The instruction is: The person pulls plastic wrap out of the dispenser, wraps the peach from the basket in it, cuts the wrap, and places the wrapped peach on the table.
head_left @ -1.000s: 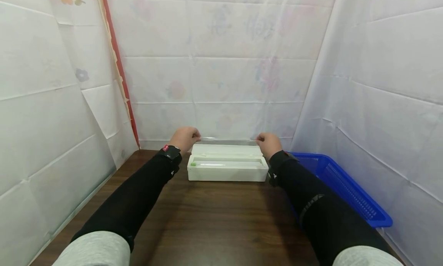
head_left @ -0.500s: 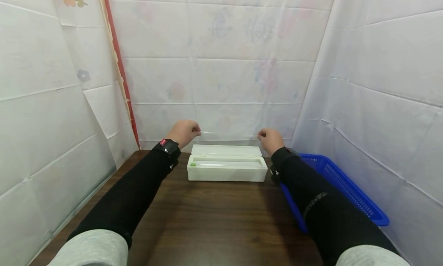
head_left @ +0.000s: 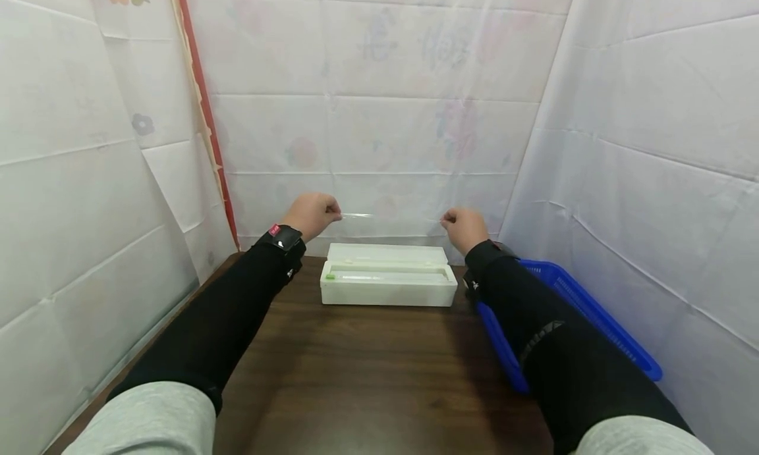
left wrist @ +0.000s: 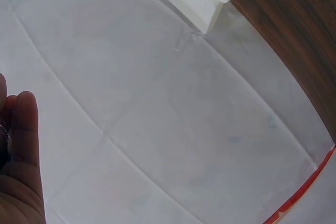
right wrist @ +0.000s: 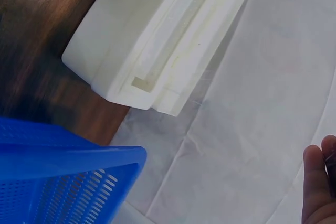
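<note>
A white cling film dispenser (head_left: 388, 294) stands on the table with its lid (head_left: 388, 253) tipped back. A small green slider (head_left: 330, 276) sits at the left end of its bar. Above and behind the box, both hands stretch a sheet of clear cling film (head_left: 358, 215), seen mainly by the glint along its top edge. My left hand (head_left: 311, 214) pinches the left corner between thumb and fingers. At the right corner, my right hand (head_left: 465, 228) pinches it likewise. In the wrist views only parts of the left fingers (left wrist: 25, 124) and right fingers (right wrist: 314, 174) show, at the frame edges.
A blue plastic basket (head_left: 599, 317) stands right of the box, partly under the right forearm. The brown wooden table (head_left: 379, 376) extends in front of the box. White cloth walls (head_left: 385, 132) close in the back and both sides.
Both hands have risen from close behind the open lid, drawing the cling film's edge upward with them. The box has stayed in place.
</note>
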`<move>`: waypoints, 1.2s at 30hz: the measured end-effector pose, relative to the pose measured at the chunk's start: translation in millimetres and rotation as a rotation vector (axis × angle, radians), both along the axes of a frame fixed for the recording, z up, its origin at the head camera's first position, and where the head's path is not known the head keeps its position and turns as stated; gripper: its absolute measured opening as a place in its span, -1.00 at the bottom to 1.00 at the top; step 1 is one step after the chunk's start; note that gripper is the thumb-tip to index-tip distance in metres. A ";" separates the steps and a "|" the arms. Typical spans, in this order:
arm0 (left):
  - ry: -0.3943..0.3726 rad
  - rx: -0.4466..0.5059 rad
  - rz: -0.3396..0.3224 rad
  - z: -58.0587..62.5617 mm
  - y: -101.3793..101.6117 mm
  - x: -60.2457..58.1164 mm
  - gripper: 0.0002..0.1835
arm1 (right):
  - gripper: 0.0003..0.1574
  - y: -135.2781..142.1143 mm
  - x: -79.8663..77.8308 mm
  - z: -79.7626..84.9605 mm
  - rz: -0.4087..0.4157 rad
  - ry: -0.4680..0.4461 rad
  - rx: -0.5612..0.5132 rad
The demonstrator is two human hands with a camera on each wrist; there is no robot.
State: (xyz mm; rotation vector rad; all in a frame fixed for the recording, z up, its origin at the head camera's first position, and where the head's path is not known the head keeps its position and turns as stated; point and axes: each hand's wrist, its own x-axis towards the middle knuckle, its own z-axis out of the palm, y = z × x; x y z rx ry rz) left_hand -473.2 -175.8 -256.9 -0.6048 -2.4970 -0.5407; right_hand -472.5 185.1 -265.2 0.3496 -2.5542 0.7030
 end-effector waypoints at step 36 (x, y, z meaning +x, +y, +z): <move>0.087 -0.002 -0.017 41.9 -4.2 22.1 -0.89 | -0.73 0.6 24.0 40.7 0.013 0.084 -0.009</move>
